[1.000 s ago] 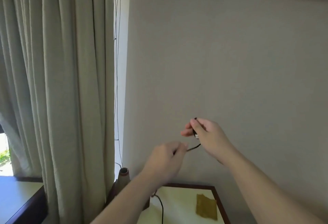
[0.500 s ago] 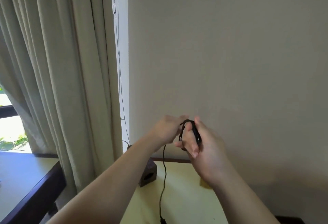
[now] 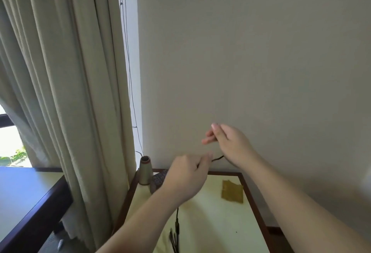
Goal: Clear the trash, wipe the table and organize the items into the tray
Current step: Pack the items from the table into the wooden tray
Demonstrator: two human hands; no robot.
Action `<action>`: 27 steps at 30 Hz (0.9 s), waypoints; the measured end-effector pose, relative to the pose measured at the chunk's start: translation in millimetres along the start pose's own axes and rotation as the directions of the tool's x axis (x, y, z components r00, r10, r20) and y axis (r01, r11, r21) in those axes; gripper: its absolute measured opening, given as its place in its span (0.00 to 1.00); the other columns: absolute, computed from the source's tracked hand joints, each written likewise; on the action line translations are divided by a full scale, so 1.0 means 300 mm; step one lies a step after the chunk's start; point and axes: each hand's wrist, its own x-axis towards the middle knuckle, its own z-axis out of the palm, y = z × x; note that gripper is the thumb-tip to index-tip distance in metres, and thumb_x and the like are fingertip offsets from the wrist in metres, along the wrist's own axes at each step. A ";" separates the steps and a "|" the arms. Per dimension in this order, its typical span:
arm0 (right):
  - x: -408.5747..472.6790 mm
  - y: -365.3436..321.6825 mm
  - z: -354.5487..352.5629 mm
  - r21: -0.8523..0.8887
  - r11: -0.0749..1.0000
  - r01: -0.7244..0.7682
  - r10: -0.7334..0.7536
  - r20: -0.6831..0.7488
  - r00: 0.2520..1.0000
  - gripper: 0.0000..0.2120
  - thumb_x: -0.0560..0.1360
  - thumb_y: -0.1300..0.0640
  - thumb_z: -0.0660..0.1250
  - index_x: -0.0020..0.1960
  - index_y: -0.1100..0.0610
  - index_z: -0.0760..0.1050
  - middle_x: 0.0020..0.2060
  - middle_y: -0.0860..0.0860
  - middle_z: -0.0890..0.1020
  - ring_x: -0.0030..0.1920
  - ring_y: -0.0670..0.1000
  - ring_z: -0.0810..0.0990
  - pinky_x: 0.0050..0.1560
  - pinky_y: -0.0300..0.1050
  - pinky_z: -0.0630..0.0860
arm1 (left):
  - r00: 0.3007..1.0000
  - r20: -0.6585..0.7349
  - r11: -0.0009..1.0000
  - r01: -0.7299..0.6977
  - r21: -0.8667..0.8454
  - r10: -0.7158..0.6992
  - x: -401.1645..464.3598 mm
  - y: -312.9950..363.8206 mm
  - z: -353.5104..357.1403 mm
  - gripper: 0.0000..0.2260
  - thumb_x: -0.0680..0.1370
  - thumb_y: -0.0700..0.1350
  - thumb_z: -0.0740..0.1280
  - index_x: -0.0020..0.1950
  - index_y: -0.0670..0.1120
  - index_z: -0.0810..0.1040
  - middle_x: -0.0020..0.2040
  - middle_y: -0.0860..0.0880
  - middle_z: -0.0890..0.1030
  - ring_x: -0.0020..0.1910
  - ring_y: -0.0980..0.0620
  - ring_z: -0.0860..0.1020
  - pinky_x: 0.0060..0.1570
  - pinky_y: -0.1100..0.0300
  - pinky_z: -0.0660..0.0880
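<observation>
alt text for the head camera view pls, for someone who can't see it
Two bare hands, raised in front of a plain wall, hold a thin black cable stretched between the left hand and the right hand. Below them, a cream table holds a tan cone and a folded yellow cloth. A curtain hangs at left.

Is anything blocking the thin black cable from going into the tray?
Cannot tell: no tray is in view. Both the left hand and right hand hold the thin black cable above the cream table.
</observation>
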 end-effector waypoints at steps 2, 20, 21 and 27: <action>-0.039 0.022 0.023 0.116 0.992 -0.056 0.036 0.168 0.985 0.25 0.88 0.46 0.51 0.49 0.60 0.80 0.34 0.52 0.86 0.39 0.54 0.84 0.49 0.47 0.78 | 0.998 -0.045 0.999 -0.047 0.012 0.047 0.040 0.060 -0.064 0.29 0.85 0.59 0.60 0.29 0.44 0.73 0.23 0.53 0.72 0.25 0.53 0.66 0.29 0.58 0.62; -0.053 -0.246 -0.070 0.945 0.326 0.022 0.050 -0.040 0.998 0.16 0.87 0.54 0.57 0.47 0.61 0.76 0.32 0.57 0.83 0.39 0.58 0.85 0.58 0.52 0.81 | 0.966 0.040 0.920 0.256 -0.298 -0.256 0.092 -0.074 0.034 0.32 0.86 0.62 0.55 0.29 0.42 0.67 0.27 0.48 0.66 0.29 0.48 0.67 0.37 0.54 0.65; -0.027 -0.243 -0.078 0.919 0.392 0.050 0.033 -0.068 0.997 0.15 0.87 0.54 0.56 0.49 0.62 0.75 0.37 0.60 0.86 0.46 0.61 0.87 0.60 0.52 0.80 | 0.970 0.036 0.929 0.239 -0.281 -0.239 0.081 -0.072 0.038 0.32 0.86 0.62 0.54 0.30 0.41 0.67 0.28 0.47 0.66 0.30 0.48 0.67 0.39 0.54 0.66; 0.101 -0.124 -0.029 0.526 0.840 0.132 -0.050 -0.167 0.985 0.17 0.88 0.50 0.54 0.51 0.58 0.77 0.47 0.52 0.89 0.59 0.48 0.85 0.67 0.47 0.72 | 0.992 -0.008 0.983 0.127 -0.131 -0.129 0.079 0.004 -0.015 0.34 0.85 0.63 0.54 0.28 0.41 0.70 0.26 0.50 0.73 0.27 0.53 0.72 0.37 0.56 0.69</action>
